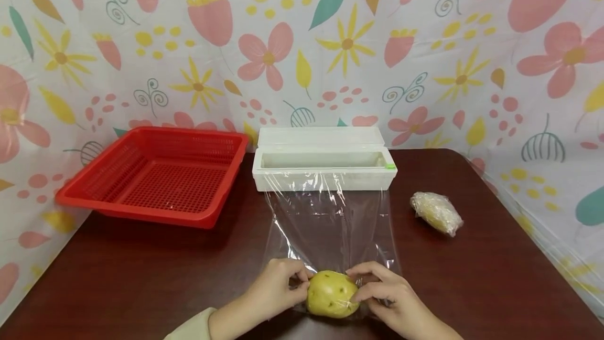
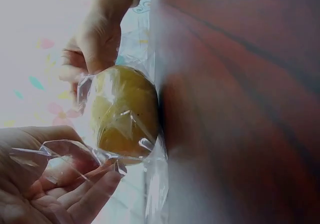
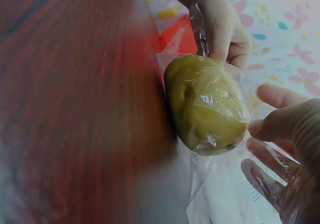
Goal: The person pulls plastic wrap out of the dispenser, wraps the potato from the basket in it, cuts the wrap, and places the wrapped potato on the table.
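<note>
A yellow potato [image 1: 332, 295] lies at the table's near side, with clear plastic wrap [image 1: 325, 230] beneath it and partly over it. The film runs back to a white wrap dispenser box [image 1: 325, 180], whose lid stands raised. My left hand [image 1: 283, 282] is at the potato's left end, thumb and forefinger pinching film; loose film drapes over that hand [image 2: 55, 184] in the left wrist view. On the other end, my right hand [image 1: 396, 295] touches the potato with its fingers spread. In the right wrist view, film lies across the lower fingers [image 3: 265, 179].
At the back left stands a red plastic basket [image 1: 176, 188]. A film-wrapped yellowish item [image 1: 436, 213] sits on the right side of the dark wooden table [image 1: 472, 272]. Behind the table hangs a flower-patterned curtain [image 1: 302, 56].
</note>
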The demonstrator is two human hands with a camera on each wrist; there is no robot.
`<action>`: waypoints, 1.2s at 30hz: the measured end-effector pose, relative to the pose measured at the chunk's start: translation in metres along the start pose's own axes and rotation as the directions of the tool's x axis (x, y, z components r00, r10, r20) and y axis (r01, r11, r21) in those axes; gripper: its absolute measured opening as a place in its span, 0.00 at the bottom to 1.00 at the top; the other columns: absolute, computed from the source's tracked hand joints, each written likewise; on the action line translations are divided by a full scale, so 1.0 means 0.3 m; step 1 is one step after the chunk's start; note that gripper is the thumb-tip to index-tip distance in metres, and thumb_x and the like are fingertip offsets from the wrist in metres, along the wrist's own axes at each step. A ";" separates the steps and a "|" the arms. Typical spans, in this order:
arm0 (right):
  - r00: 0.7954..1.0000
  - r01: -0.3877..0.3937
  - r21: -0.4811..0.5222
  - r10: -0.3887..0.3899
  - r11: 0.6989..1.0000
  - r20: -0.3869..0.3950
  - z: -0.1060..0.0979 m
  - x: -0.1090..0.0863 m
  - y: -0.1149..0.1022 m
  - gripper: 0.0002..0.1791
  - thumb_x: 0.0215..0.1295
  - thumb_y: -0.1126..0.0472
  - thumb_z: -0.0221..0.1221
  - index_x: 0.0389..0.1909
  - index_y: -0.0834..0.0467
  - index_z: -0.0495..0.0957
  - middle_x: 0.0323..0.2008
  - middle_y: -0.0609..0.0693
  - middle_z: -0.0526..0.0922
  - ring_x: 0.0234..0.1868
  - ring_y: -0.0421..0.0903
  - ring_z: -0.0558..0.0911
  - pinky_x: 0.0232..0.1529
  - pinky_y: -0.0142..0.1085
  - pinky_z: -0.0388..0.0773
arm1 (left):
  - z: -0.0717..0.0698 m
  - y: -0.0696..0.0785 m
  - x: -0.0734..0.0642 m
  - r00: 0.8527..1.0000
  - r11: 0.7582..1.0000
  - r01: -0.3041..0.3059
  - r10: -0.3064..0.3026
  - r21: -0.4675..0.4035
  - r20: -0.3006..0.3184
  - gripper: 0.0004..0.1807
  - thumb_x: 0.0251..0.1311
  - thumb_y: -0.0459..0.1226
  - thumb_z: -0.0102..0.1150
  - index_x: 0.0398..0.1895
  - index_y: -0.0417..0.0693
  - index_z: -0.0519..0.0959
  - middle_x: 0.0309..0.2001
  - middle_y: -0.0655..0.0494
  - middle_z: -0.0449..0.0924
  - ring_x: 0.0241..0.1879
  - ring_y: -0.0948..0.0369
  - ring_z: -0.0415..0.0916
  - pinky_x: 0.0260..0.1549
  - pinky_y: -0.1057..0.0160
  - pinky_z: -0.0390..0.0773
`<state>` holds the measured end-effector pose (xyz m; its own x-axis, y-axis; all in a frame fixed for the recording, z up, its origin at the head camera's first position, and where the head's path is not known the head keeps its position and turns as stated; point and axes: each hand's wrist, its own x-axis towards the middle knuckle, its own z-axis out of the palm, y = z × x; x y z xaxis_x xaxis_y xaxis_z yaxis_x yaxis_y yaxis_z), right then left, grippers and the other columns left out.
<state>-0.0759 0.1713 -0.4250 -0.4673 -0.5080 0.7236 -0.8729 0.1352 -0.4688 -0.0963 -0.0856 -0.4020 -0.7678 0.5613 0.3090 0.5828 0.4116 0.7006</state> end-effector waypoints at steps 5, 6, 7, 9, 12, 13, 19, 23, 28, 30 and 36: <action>0.999 0.035 0.019 -0.036 0.999 0.004 0.004 -0.006 0.013 0.22 0.53 0.82 0.52 0.41 0.56 0.83 0.50 0.61 0.76 0.56 0.45 0.76 0.49 0.27 0.76 | 0.002 -0.010 0.001 1.000 1.000 0.006 -0.006 -0.001 0.002 0.07 0.45 0.25 0.62 0.20 0.44 0.77 0.29 0.54 0.85 0.33 0.67 0.81 0.33 0.77 0.77; 0.999 0.038 0.024 -0.038 0.999 0.007 0.005 -0.006 0.015 0.27 0.45 0.85 0.52 0.40 0.56 0.84 0.50 0.62 0.76 0.56 0.45 0.76 0.50 0.27 0.76 | 0.001 -0.012 0.001 1.000 1.000 0.011 -0.011 -0.008 0.003 0.07 0.45 0.25 0.62 0.20 0.44 0.77 0.29 0.54 0.85 0.33 0.66 0.81 0.33 0.77 0.77; 0.999 0.032 0.037 -0.032 0.999 0.013 0.007 -0.007 0.015 0.32 0.37 0.87 0.51 0.40 0.56 0.84 0.51 0.62 0.76 0.56 0.45 0.76 0.51 0.28 0.76 | 0.000 -0.013 0.000 1.000 1.000 0.020 -0.020 -0.017 0.007 0.06 0.45 0.25 0.62 0.20 0.44 0.77 0.29 0.53 0.85 0.33 0.65 0.81 0.33 0.77 0.77; 1.000 0.008 0.023 -0.008 1.000 0.019 0.008 -0.007 0.012 0.36 0.29 0.88 0.51 0.40 0.55 0.84 0.50 0.61 0.77 0.55 0.45 0.77 0.51 0.28 0.76 | -0.001 -0.015 0.000 0.999 0.998 0.039 -0.039 -0.041 0.012 0.07 0.45 0.24 0.61 0.20 0.43 0.77 0.30 0.52 0.86 0.32 0.64 0.82 0.32 0.77 0.77; 0.998 -0.050 0.016 0.050 0.999 0.027 0.006 -0.006 0.008 0.36 0.30 0.89 0.52 0.39 0.55 0.84 0.49 0.59 0.79 0.53 0.43 0.78 0.46 0.25 0.75 | -0.005 -0.015 0.004 0.998 0.994 0.067 -0.065 -0.084 0.019 0.06 0.45 0.24 0.60 0.20 0.42 0.77 0.30 0.49 0.86 0.31 0.64 0.82 0.31 0.76 0.78; 0.997 -0.071 0.020 0.071 0.997 0.028 0.004 -0.006 0.006 0.36 0.30 0.89 0.51 0.38 0.54 0.84 0.48 0.59 0.79 0.52 0.42 0.78 0.44 0.24 0.75 | -0.005 -0.015 0.006 0.997 0.992 0.078 -0.076 -0.096 0.024 0.06 0.45 0.24 0.60 0.21 0.41 0.77 0.30 0.49 0.85 0.31 0.64 0.82 0.30 0.76 0.78; 0.993 -0.120 0.029 0.119 0.992 0.025 -0.008 -0.014 0.004 0.32 0.32 0.87 0.55 0.35 0.54 0.85 0.46 0.59 0.81 0.51 0.41 0.79 0.37 0.24 0.75 | -0.007 -0.007 0.009 0.986 0.981 0.143 -0.131 -0.132 0.099 0.07 0.46 0.22 0.58 0.27 0.40 0.77 0.33 0.46 0.84 0.33 0.63 0.83 0.33 0.76 0.78; 0.993 -0.109 0.033 0.107 0.994 0.049 -0.018 -0.022 0.000 0.30 0.34 0.85 0.57 0.36 0.53 0.84 0.48 0.59 0.80 0.49 0.43 0.79 0.37 0.23 0.75 | -0.009 -0.003 0.008 0.982 0.980 0.150 -0.133 -0.129 0.133 0.06 0.49 0.23 0.59 0.28 0.40 0.77 0.34 0.46 0.83 0.34 0.62 0.83 0.33 0.76 0.77; 0.983 -0.159 0.013 0.157 0.987 0.097 -0.025 -0.016 -0.016 0.20 0.46 0.75 0.67 0.36 0.49 0.81 0.50 0.56 0.79 0.49 0.45 0.79 0.45 0.23 0.74 | -0.013 0.003 0.012 0.984 0.986 0.122 -0.105 -0.112 0.146 0.07 0.51 0.24 0.60 0.33 0.40 0.78 0.37 0.47 0.83 0.35 0.62 0.83 0.33 0.76 0.77; 0.975 -0.198 0.001 0.197 0.980 0.103 -0.020 -0.012 -0.023 0.17 0.46 0.69 0.71 0.34 0.48 0.79 0.50 0.55 0.78 0.50 0.45 0.79 0.48 0.24 0.73 | -0.014 0.006 0.012 0.984 0.988 0.115 -0.099 -0.106 0.150 0.08 0.51 0.24 0.60 0.34 0.41 0.78 0.37 0.47 0.83 0.35 0.62 0.83 0.34 0.75 0.77; 0.954 -0.287 -0.029 0.288 0.958 0.086 0.004 -0.005 -0.034 0.16 0.46 0.64 0.72 0.29 0.47 0.75 0.49 0.50 0.78 0.50 0.42 0.78 0.45 0.23 0.75 | -0.018 0.010 0.010 0.981 0.986 0.127 -0.109 -0.107 0.163 0.07 0.52 0.24 0.59 0.34 0.40 0.78 0.38 0.46 0.83 0.35 0.62 0.82 0.35 0.75 0.78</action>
<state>-0.0661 0.1697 -0.4219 -0.6853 -0.5183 0.5116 -0.7058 0.2996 -0.6419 -0.0983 -0.0865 -0.3955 -0.7728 0.6228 0.1218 0.4488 0.4007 0.7987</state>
